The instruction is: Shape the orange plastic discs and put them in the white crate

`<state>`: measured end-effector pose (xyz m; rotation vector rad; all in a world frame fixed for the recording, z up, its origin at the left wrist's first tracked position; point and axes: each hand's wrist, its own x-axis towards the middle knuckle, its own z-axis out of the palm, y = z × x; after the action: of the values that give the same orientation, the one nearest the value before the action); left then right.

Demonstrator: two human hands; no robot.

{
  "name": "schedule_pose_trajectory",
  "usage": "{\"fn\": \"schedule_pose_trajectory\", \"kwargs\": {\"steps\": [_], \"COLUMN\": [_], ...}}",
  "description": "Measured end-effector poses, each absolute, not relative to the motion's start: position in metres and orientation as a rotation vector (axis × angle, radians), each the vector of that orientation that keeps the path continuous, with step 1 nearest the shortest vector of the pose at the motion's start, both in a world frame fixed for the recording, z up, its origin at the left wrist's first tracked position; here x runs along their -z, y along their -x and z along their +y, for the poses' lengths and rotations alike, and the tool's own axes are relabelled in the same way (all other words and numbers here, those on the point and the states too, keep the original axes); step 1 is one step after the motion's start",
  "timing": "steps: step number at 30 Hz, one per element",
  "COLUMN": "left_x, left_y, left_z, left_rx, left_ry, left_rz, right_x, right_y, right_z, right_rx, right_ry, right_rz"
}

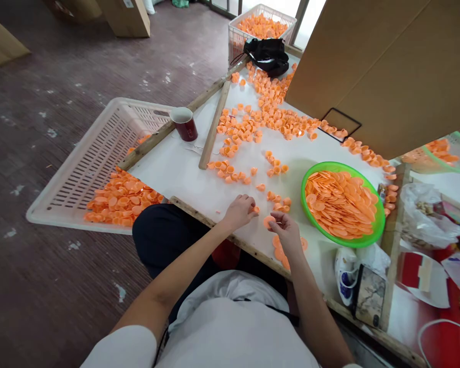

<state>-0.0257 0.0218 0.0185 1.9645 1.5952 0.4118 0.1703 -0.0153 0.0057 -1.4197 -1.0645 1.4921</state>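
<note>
My left hand (239, 211) is closed on a small orange plastic cup (256, 210) above the white table. A thin round orange disc (269, 221) is pinched between the fingertips of my right hand (285, 228), a short way to the right. Beneath my right wrist lie several loose orange discs (279, 251). Just beyond both hands, a few little orange cups (279, 201) are scattered. To the right stands a green bowl (305, 204) heaped with flat orange discs (341, 204).
A long pile of orange cups (272, 112) spreads across the far table. At left are a wooden strip (214, 128), a mug (184, 124) and a white crate (72, 158) with orange pieces. A cardboard box (379, 76) stands far right; a phone (370, 295) lies near right.
</note>
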Motion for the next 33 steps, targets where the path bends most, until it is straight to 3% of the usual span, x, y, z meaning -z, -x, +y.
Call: {"fn": "schedule_pose_trajectory", "kwargs": {"steps": [10, 19, 33], "left_x": [-0.028, -0.012, -0.008], "left_y": [0.033, 0.028, 0.012], "left_z": [-0.006, -0.008, -0.019], "left_rx": [-0.330, -0.672, -0.408], "left_ry": [-1.963, -1.370, -1.839], "left_rz": [1.623, 1.423, 1.656], "right_x": [0.001, 0.002, 0.000], "right_y": [-0.163, -0.142, -0.137], "right_z": [-0.015, -0.013, -0.016], "right_rx": [-1.551, -1.676, -1.577], "right_ry": [1.435, 1.413, 1.424], "right_rz": [-0.948, -0.887, -0.928]}}
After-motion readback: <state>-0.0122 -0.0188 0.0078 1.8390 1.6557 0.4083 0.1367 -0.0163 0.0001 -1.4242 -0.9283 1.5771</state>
